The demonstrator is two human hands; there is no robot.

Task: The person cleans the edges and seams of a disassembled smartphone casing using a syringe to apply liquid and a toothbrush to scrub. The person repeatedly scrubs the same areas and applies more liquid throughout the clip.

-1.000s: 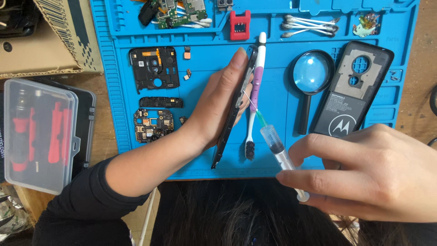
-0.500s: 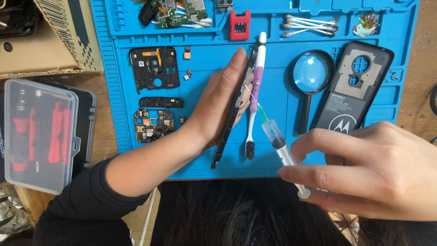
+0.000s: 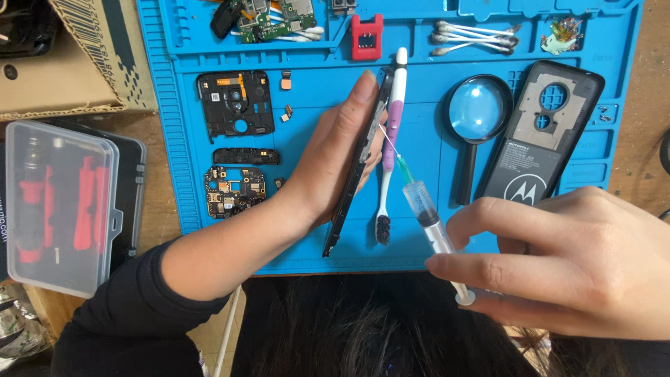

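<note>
- almost nothing has shifted since the earlier frame: my right hand (image 3: 572, 262) has eased the syringe (image 3: 426, 209) a touch lower and to the right, while my left hand (image 3: 335, 153) has stayed where it was.
- my left hand holds a dark phone frame (image 3: 356, 167) on its edge, tilted, on the blue work mat (image 3: 419, 241); the fingers lie together along one side of it, and the thumb is hidden behind, so i read it as clamped on the frame.
- my right hand's fingers are closed around the syringe near its plunger end; the green-hubbed needle points up and left, its tip at the upper edge of the frame.
- a white and purple toothbrush (image 3: 388, 146) lies just beside the frame, bristles toward me, and the needle crosses over its handle.
- right of that rests a magnifying glass (image 3: 478, 112), then a black phone back cover (image 3: 541, 136), inner side up.
- left of my hand sit a black inner cover (image 3: 234, 105), a narrow black strip (image 3: 246, 156) and a circuit board (image 3: 234, 190).
- cotton swabs (image 3: 474, 38) and a small red tool (image 3: 367, 36) lie along the mat's top trays.
- off the mat to the left are a clear plastic case (image 3: 59, 202) with red-handled tools and a cardboard box (image 3: 70, 63).
</note>
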